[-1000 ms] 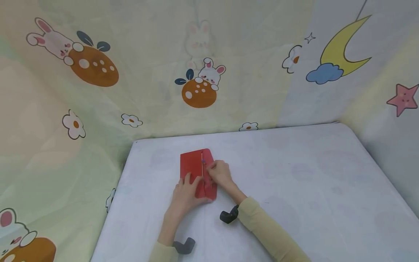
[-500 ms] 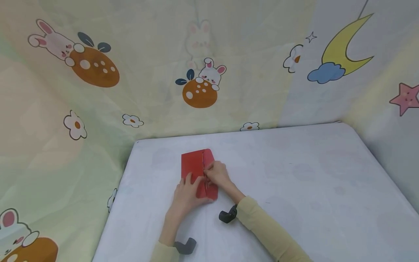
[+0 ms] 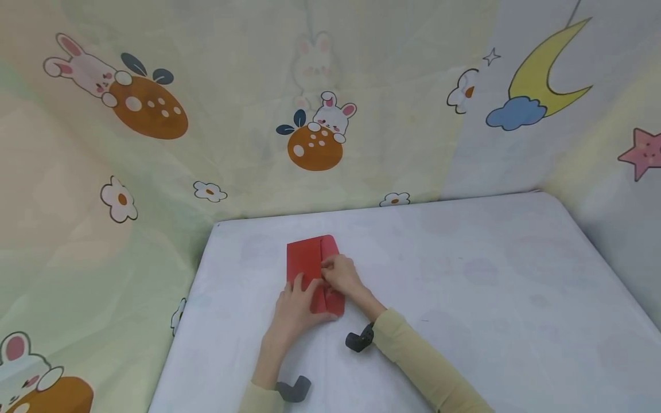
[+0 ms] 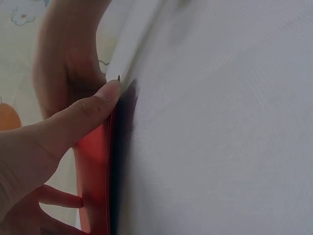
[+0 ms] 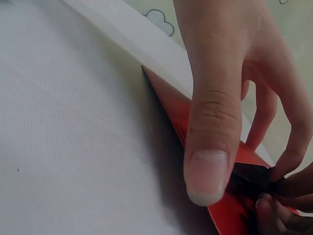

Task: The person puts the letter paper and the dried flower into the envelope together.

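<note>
A red paper envelope (image 3: 303, 258) lies on the white table, its paler flap (image 3: 329, 246) folded out to the right. My left hand (image 3: 295, 307) holds its near part, thumb along the near edge and fingers spread over the red face. In the left wrist view that thumb (image 4: 93, 105) presses at the envelope's edge. My right hand (image 3: 343, 275) has its fingers curled at the mouth beside the flap. The right wrist view shows the right fingertips (image 5: 266, 208) pinching at the dark gap of the mouth; what lies inside is hidden.
The white-covered table (image 3: 465, 298) extends widely to the right of the hands. A cloth wall (image 3: 232, 103) printed with rabbits, flowers and a moon rises behind and at the sides. Black wrist cameras (image 3: 358, 339) sit on both wrists.
My right hand has shifted slightly left onto the envelope's mouth. The pale strip and small blue spot seen along the mouth earlier no longer show. My left hand stays in place.
</note>
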